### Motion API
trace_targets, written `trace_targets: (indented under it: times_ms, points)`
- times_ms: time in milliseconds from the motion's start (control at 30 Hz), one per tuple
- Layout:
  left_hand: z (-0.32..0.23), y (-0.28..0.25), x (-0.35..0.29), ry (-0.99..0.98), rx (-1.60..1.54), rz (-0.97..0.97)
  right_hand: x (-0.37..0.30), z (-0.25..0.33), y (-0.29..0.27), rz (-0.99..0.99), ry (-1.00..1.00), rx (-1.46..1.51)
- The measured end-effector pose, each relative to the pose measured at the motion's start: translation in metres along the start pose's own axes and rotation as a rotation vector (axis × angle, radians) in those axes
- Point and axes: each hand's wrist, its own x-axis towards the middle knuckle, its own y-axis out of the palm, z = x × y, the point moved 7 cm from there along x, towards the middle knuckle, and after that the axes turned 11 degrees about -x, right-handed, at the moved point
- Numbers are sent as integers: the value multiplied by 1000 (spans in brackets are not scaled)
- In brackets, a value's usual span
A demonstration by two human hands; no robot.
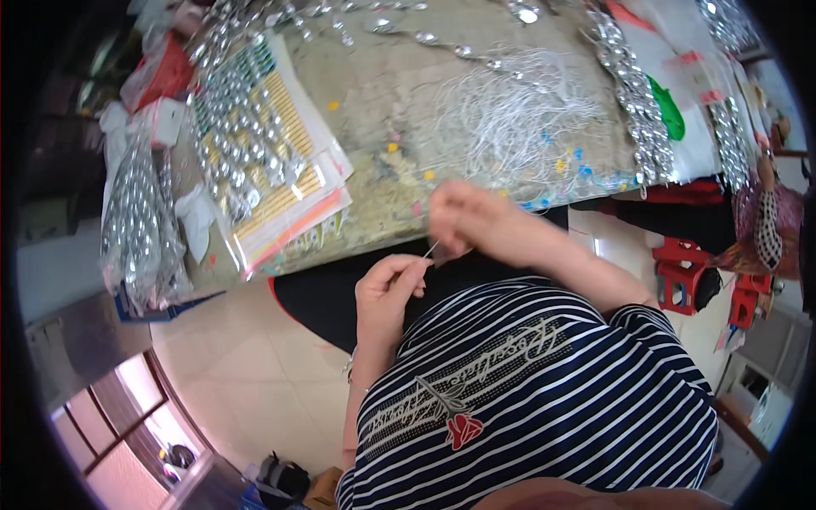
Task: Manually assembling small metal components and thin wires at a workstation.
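Note:
In front of my body, past the table's near edge, my left hand (387,297) is closed in a pinch. A thin white thread (431,250) rises from between its thumb and forefinger toward my right hand (474,223). That right hand is close by, smeared by motion with its fingers bent, so its grip is unclear. Under it shows a small pale, see-through piece (449,253) that I cannot make out. A loose heap of white threads (527,115) lies on the table beyond my right hand.
Strands of silver beads (633,102) lie along the table's right side. At left, more silver strands (242,127) rest on a yellow-striped sheet (285,110), beside a clear bag of silver beads (144,221). Red stools (680,272) and another person (769,217) are at far right.

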Motion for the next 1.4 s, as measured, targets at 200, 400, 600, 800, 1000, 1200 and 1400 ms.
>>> trace_targets:
  times_ms: [200,400,600,800,1000,1200,1400]
  points:
    - [4,13,-1,4,183,118,9,29,-14,-40,-226,136]
    - [5,19,0,-37,144,166,1,57,-39,-116,-338,166]
    - [-50,15,13,378,69,-91,9,28,-12,-122,-418,-124]
    - [-117,35,22,681,-48,-145,11,-8,37,143,-322,-347]
    - [-142,38,27,835,-220,-41,13,-6,33,165,-481,-130]
    - [-136,30,35,801,-217,-106,-17,8,-25,-5,-100,-280]
    - [-83,21,46,448,-11,-210,-64,35,-141,-642,-207,-599]
